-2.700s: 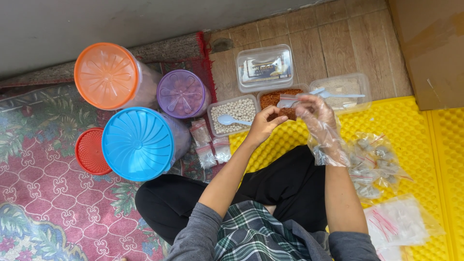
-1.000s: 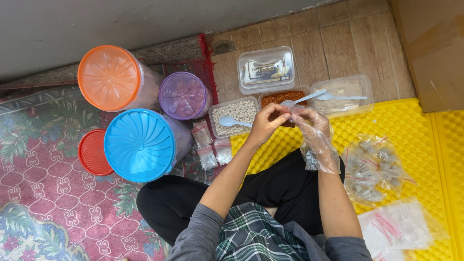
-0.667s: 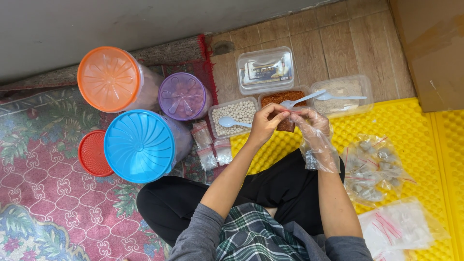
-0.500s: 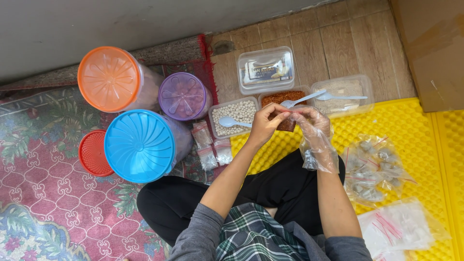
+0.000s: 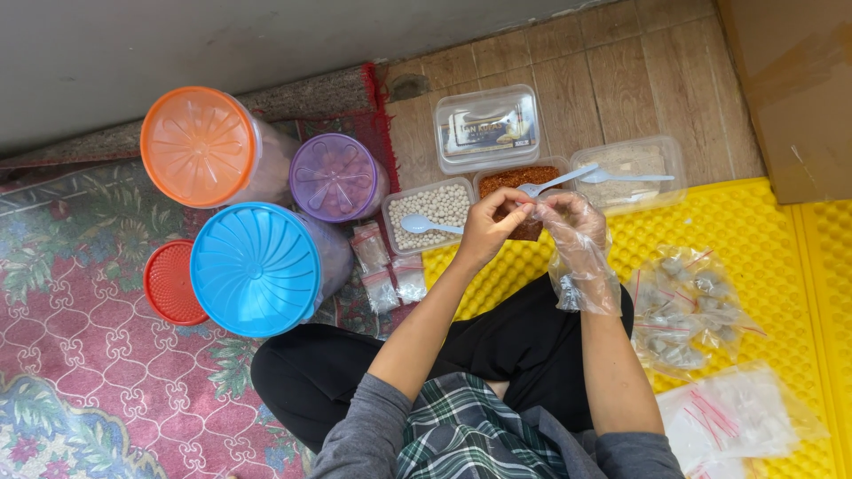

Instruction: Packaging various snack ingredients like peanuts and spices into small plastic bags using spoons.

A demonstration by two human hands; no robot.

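1. The left hand (image 5: 486, 229) is bare, its fingers pinched shut on the top edge of a small clear bag (image 5: 525, 226) filled with reddish-brown powder.
2. The right hand (image 5: 575, 223) wears a loose clear plastic glove (image 5: 586, 275) and is also closed on the top edge of that bag, fingertips meeting those of the left hand.
3. The bag is held up between both hands, just in front of the tub of reddish powder (image 5: 515, 178), partly covering its near edge.
4. A pale blue spoon (image 5: 555, 181) lies across the tub of reddish powder, its handle pointing to the right.
5. Left of that tub, touching it, stands a tub of small white balls (image 5: 432, 206) with another pale spoon (image 5: 428, 224) in it.
6. Right of that tub is a tub of pale powder (image 5: 632, 165), holding a third spoon (image 5: 623, 177).
7. Behind that tub sits a closed clear box (image 5: 486, 126) on the wooden floor (image 5: 612, 80).
8. Well left of the tub stand three lidded jars: orange (image 5: 197, 146), purple (image 5: 333, 176) and blue (image 5: 256, 268).
9. To the right of the tub and nearer the person, filled small bags (image 5: 688, 310) lie piled on a yellow mat (image 5: 772, 257).
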